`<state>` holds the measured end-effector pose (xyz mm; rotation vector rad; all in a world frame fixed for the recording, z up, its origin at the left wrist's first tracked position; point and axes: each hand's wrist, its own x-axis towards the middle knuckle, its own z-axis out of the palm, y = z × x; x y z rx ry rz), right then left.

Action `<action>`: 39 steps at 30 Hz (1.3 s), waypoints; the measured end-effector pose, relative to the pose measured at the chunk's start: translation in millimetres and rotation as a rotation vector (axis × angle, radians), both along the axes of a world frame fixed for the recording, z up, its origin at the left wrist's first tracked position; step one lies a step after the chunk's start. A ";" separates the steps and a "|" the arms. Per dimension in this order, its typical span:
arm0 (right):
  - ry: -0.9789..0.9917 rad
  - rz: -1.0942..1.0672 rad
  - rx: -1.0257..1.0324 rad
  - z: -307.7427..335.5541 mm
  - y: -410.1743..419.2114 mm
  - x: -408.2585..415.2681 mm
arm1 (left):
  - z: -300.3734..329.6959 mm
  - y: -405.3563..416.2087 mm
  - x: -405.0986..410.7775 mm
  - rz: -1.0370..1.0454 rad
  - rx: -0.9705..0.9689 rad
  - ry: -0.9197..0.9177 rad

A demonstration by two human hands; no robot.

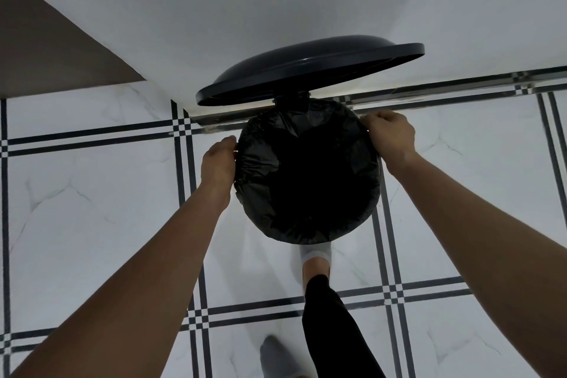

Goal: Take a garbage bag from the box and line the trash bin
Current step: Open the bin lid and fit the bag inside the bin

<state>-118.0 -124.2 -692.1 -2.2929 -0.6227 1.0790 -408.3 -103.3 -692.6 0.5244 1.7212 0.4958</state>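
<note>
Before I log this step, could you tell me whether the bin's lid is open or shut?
Open: the lid stands raised behind the bin's bag-covered rim.

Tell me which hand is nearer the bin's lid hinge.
Right. The right hand holds the black garbage bag at the far right of the rim, beside the hinge. The left hand is lower, at the left side.

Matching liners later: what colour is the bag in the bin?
Black garbage bag, clearest in the head view.

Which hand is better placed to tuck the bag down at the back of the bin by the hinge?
Probably the right hand: it grips the garbage bag nearer the hinge than the left hand.
</note>
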 end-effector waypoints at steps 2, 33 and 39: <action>0.035 0.040 -0.065 0.6 4.3 0.2 | 0.3 3.8 2.2 -0.042 0.010 0.004; 0.631 -0.481 -0.229 26.9 -75.5 -13.3 | 7.1 -96.2 20.1 0.592 -0.270 -0.292; 0.712 -0.518 -0.268 24.8 -78.6 -7.5 | 6.1 -96.5 14.6 0.567 -0.249 -0.302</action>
